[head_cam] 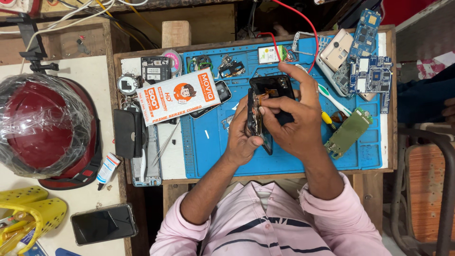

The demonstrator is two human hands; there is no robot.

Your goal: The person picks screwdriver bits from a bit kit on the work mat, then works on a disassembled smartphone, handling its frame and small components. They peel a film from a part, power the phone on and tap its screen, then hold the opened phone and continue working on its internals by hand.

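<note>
Left hand (242, 137) fingers clamp the edge of a black, opened smartphone body (258, 118) above the blue rubber mat surface (208, 151). Right hand (294, 118) fingers pinch its lifted black back panel (274, 87); it seems wise to separate slowly, sparing the orange ribbon between the fingertips.

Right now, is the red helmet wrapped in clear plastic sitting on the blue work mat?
No, the red helmet wrapped in clear plastic sits on the pale tabletop at the left, apart from the blue work mat.
</note>
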